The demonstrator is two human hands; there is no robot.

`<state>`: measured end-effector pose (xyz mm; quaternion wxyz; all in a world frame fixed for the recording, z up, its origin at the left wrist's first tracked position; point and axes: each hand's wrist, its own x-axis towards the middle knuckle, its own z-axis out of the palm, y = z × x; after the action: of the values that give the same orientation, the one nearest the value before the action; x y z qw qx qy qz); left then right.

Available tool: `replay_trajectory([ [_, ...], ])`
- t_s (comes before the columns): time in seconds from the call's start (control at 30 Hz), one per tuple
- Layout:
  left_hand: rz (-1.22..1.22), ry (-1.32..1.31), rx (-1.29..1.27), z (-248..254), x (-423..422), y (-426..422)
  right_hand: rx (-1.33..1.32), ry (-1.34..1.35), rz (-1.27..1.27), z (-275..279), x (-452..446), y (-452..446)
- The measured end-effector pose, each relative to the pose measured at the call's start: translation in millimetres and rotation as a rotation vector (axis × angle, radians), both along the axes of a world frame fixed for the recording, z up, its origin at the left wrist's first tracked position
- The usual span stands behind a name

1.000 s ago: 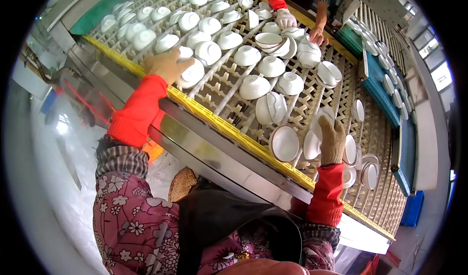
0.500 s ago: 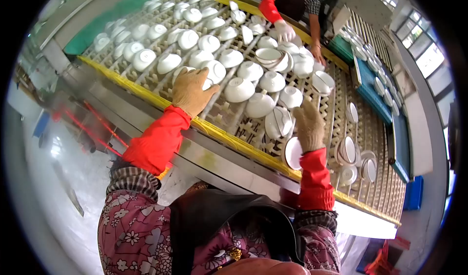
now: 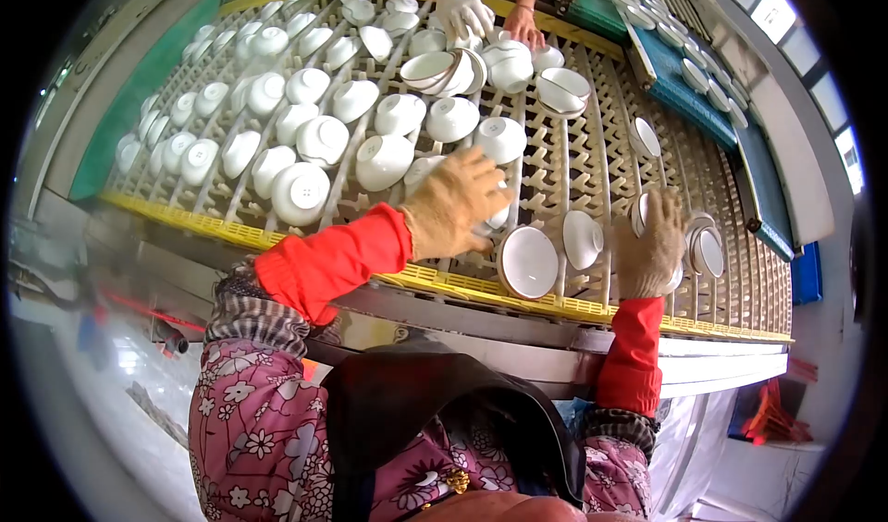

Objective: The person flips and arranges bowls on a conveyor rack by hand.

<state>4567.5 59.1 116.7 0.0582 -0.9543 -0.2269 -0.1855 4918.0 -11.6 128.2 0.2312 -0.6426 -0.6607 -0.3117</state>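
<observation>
White bowls, several of them upside down, cover a slatted conveyor (image 3: 578, 120). My left hand (image 3: 453, 206), in a tan glove, reaches across to the middle with fingers curved around a white bowl (image 3: 499, 217), mostly hidden by the glove. An upturned-face bowl (image 3: 527, 262) with a brown rim leans near the front edge, and a tilted bowl (image 3: 583, 240) stands just right of it. Further right, my gloved right hand (image 3: 650, 245) has its thumb and fingers about a rimmed bowl (image 3: 638, 213), partly covered. Beside that hand is a small stack of bowls (image 3: 707, 247).
Across the conveyor, a co-worker's gloved hand (image 3: 464, 12) and bare hand (image 3: 524, 26) are at a cluster of bowls (image 3: 509, 64). A yellow edge strip (image 3: 462, 283) runs along my side. To the right, a blue belt (image 3: 680, 101) carries more bowls.
My view has turned rightward. My left hand has moved right along the conveyor to other bowls, and my right hand has moved right to the bowls near the stack.
</observation>
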Motion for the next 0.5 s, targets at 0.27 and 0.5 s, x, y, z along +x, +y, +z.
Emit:
replay_trajectory([
  [0.27,-0.421,0.093,0.018,-43.3,72.8,-17.2,-0.579,0.296,-0.321,-32.7,52.4,-0.6],
  [0.5,-0.105,-0.290,-0.801,-35.5,84.3,-5.3,-0.334,0.871,0.380,-25.6,39.7,27.4],
])
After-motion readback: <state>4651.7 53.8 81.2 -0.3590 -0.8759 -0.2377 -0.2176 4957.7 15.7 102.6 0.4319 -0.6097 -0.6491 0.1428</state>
